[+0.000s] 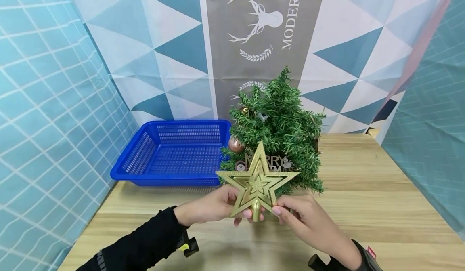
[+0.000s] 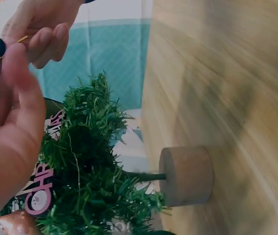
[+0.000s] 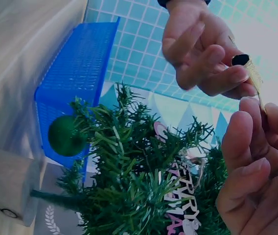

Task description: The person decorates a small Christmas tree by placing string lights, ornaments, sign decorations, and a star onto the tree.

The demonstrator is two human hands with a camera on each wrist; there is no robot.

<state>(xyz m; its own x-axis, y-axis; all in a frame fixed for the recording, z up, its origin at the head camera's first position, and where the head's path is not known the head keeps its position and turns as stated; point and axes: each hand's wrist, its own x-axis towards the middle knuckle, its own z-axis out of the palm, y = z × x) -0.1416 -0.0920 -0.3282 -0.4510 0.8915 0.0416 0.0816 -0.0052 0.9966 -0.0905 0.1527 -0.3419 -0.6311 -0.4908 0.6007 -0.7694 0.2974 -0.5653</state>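
A glittery gold star tree topper (image 1: 258,184) is held upright in front of a small artificial Christmas tree (image 1: 287,113). My left hand (image 1: 214,204) grips the star's lower left point, with fingertips by the short hollow tube at its base. My right hand (image 1: 308,218) pinches the lower right point between thumb and fingers. In the right wrist view the star (image 3: 257,81) appears edge-on, its tube's dark opening facing the camera. The tree carries a "Merry Christmas" sign (image 2: 40,188), a green ball (image 3: 68,135) and a copper-coloured ball (image 1: 236,144). Its top is bare green branches.
A blue plastic basket (image 1: 170,178) stands left of the tree on the wooden table (image 1: 370,190). The tree's round wooden base (image 2: 187,175) rests on the tabletop. Patterned cloth (image 1: 174,40) hangs behind, with blue tiled-print sheets at both sides.
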